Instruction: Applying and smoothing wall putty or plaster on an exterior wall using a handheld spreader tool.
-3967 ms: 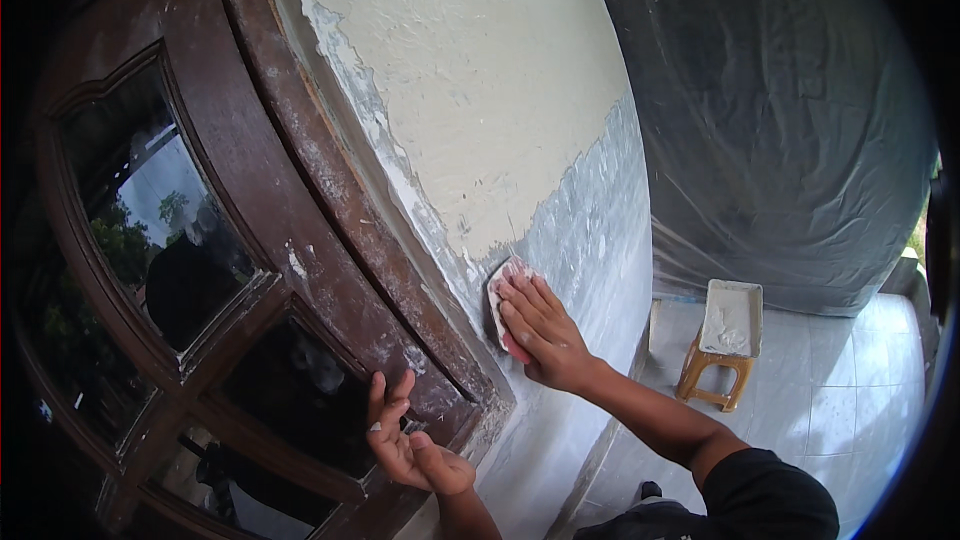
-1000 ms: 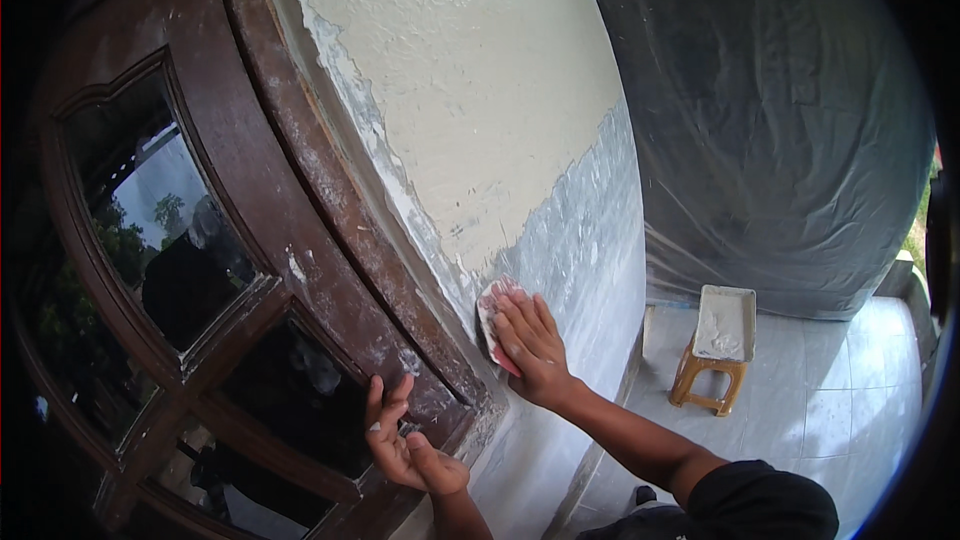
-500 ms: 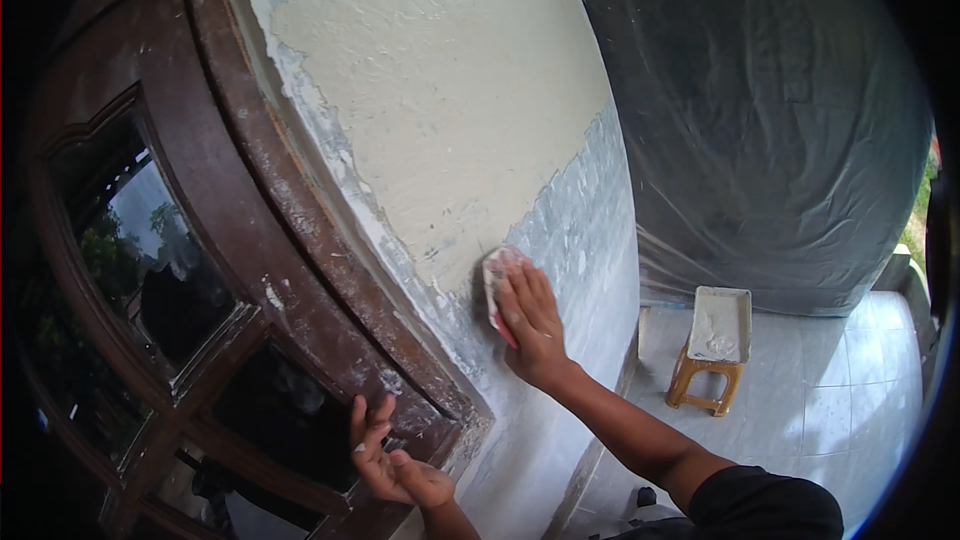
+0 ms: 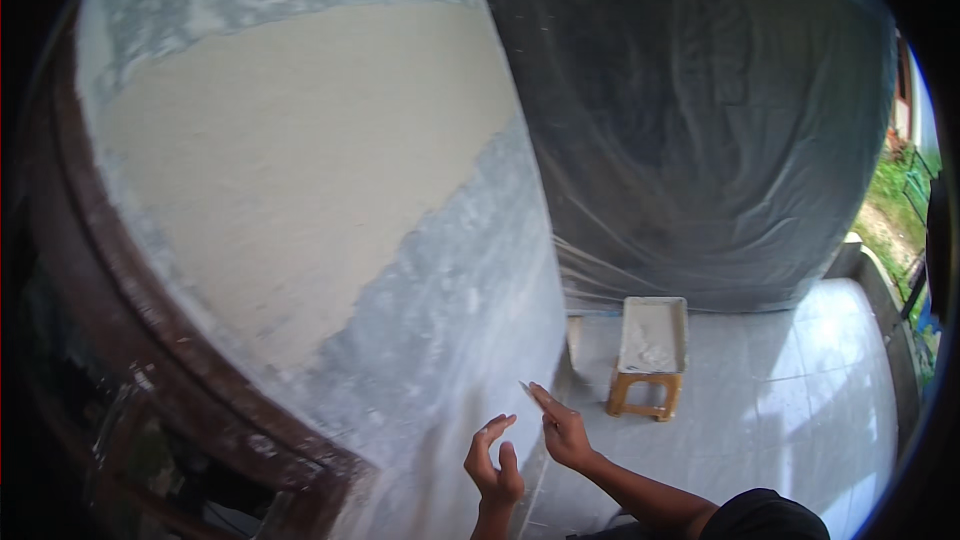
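My right hand (image 4: pixel 566 436) is closed on a flat putty scraper (image 4: pixel 524 388), held off the wall and seen nearly edge-on as a thin light sliver past the fingertips. Just left of it, my left hand (image 4: pixel 493 465) is raised with fingers curved and thumb apart, and nothing shows in it. The two hands are close together but not touching. Behind and above them, the grey wall (image 4: pixel 455 270) carries a broad patch of cream putty (image 4: pixel 300 160) that narrows toward the bottom.
On the tiled floor (image 4: pixel 740 400), a brown plastic stool (image 4: pixel 647 395) bears a shallow white tray (image 4: pixel 655 335) of putty. Dark plastic sheeting (image 4: pixel 690 140) hangs at the back right. A brown wooden door frame (image 4: pixel 140 290) borders the wall on the left.
My right hand has come away from the wall with the scraper and dropped lower. My left hand has left the door frame and moved right, beside it. The view has turned right.
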Demonstrator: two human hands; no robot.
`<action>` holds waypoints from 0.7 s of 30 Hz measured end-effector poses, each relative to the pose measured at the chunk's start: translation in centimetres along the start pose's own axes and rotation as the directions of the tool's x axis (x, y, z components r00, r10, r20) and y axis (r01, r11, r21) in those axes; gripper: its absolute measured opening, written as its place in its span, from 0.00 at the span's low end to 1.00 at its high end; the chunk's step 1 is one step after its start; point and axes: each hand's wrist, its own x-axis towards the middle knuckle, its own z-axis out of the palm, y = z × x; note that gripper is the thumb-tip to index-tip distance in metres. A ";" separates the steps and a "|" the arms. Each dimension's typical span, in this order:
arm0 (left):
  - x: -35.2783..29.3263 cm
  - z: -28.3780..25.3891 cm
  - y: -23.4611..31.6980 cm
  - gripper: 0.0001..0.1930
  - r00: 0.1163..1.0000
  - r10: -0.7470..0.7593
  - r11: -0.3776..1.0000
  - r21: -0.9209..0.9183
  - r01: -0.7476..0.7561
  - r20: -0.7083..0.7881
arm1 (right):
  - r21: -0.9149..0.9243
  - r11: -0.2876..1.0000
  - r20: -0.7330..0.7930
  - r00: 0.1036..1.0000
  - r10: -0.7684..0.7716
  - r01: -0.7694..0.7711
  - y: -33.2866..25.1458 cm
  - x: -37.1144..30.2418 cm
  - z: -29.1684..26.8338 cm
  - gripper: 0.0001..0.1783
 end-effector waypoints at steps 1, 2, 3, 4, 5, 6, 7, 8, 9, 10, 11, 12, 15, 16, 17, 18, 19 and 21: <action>-0.6 2.1 -1.3 0.14 0.995 -0.098 0.994 -0.043 0.099 0.031 | 0.005 0.950 0.039 0.949 0.312 -0.312 0.7 -0.3 -1.9 0.32; -0.8 4.5 -2.1 0.14 0.979 -0.176 0.982 -0.051 0.181 0.102 | 0.022 0.963 -0.088 0.959 0.270 -0.270 4.9 -1.3 -3.3 0.30; -1.2 6.7 -2.7 0.14 0.958 -0.238 0.964 -0.082 0.253 0.160 | 0.227 0.898 -0.108 0.906 0.409 -0.378 9.7 -2.4 -4.7 0.30; -1.5 8.8 -3.8 0.14 0.931 -0.298 0.941 -0.101 0.324 0.212 | 0.428 0.785 -0.095 0.842 0.532 -0.448 13.0 -3.4 -6.2 0.29; -2.6 10.4 -6.5 0.14 0.918 -0.323 0.931 -0.098 0.353 0.231 | 0.592 0.633 -0.057 0.758 0.650 -0.499 13.5 -3.7 -7.5 0.26; -3.0 12.1 -7.5 0.15 0.879 -0.384 0.896 -0.116 0.429 0.283 | 0.593 0.627 -0.090 0.731 0.676 -0.506 14.2 -4.2 -9.4 0.26; -3.6 13.9 -8.8 0.15 0.865 -0.389 0.892 -0.103 0.439 0.317 | 0.733 0.465 -0.009 0.676 0.737 -0.496 14.9 -4.7 -11.1 0.24; -4.3 15.7 -10.2 0.15 0.849 -0.396 0.888 -0.089 0.451 0.349 | 0.843 0.283 0.081 0.627 0.774 -0.458 16.0 -5.7 -12.7 0.23; -4.9 17.4 -11.1 0.15 0.826 -0.412 0.874 -0.089 0.477 0.385 | 0.877 0.243 0.105 0.659 0.745 -0.415 17.3 -6.4 -14.2 0.23; -5.6 18.9 -12.0 0.15 0.785 -0.436 0.868 -0.025 0.496 0.440 | 0.882 0.239 0.082 0.632 0.771 -0.407 18.2 -8.0 -15.5 0.23; -6.0 20.4 -13.1 0.15 0.748 -0.459 0.863 0.039 0.504 0.480 | 0.891 0.228 0.075 0.623 0.779 -0.392 18.7 -8.0 -16.8 0.23; -6.6 21.9 -14.0 0.15 0.729 -0.466 0.854 0.039 0.519 0.501 | 0.901 0.222 0.061 0.615 0.786 -0.373 19.0 -8.0 -18.0 0.24; -7.6 25.7 -15.9 0.14 0.671 -0.447 0.858 0.071 0.509 0.592 | 0.909 0.265 -0.035 0.575 0.818 -0.321 20.5 -8.3 -20.5 0.25; -7.7 26.8 -16.6 0.14 0.642 -0.449 0.853 0.086 0.514 0.622 | 0.906 0.289 -0.073 0.560 0.825 -0.308 21.3 -8.2 -21.1 0.25; -7.8 27.7 -17.0 0.14 0.608 -0.457 0.846 0.107 0.522 0.649 | 0.908 0.284 -0.079 0.538 0.839 -0.309 22.0 -8.2 -21.6 0.25; -7.8 28.6 -17.6 0.14 0.588 -0.468 0.836 0.115 0.536 0.660 | 0.912 0.301 -0.121 0.520 0.845 -0.277 22.9 -7.9 -22.1 0.26; -7.7 29.6 -18.4 0.14 0.582 -0.452 0.848 0.124 0.515 0.676 | 0.915 0.319 -0.162 0.500 0.851 -0.246 23.8 -7.6 -22.6 0.26; -7.4 31.6 -19.5 0.14 0.534 -0.464 0.837 0.152 0.526 0.707 | 0.911 0.343 -0.217 0.441 0.871 -0.229 25.8 -7.2 -23.5 0.25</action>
